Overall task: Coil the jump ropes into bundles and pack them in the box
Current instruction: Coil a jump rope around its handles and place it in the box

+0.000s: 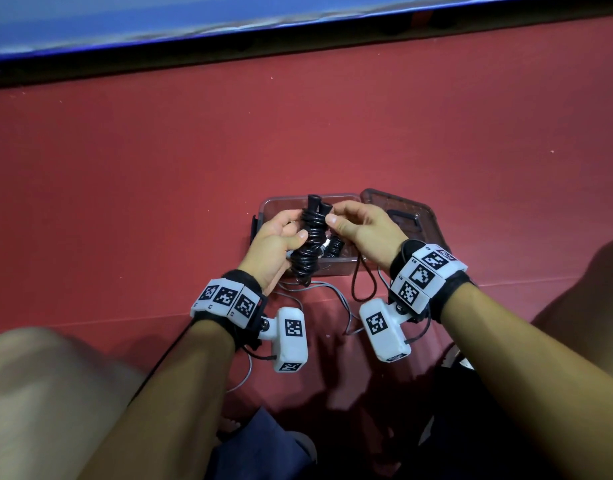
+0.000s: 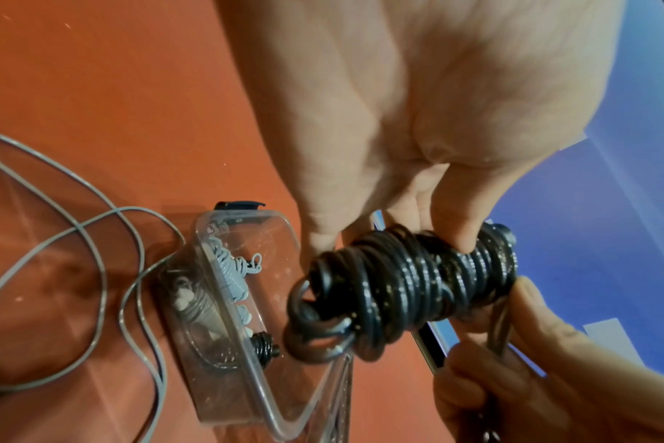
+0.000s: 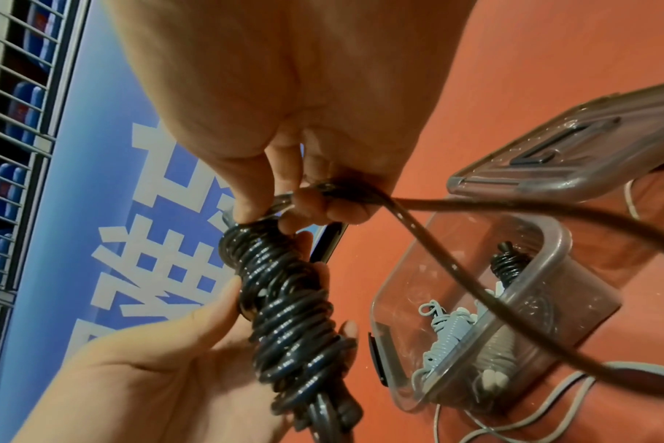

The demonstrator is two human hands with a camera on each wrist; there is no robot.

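Note:
A black jump rope, wound into a tight bundle with both handles sticking up, hangs over the clear plastic box. My left hand grips the bundle's middle, thumb in front. My right hand pinches the rope's free strand at the top of the coil; that strand loops down past the box. In the box lie a grey coiled bundle and a black one.
The box's smoky lid lies open to the right. A loose grey rope trails over the red floor in front of the box. My knees frame both lower corners. A blue banner runs along the far edge.

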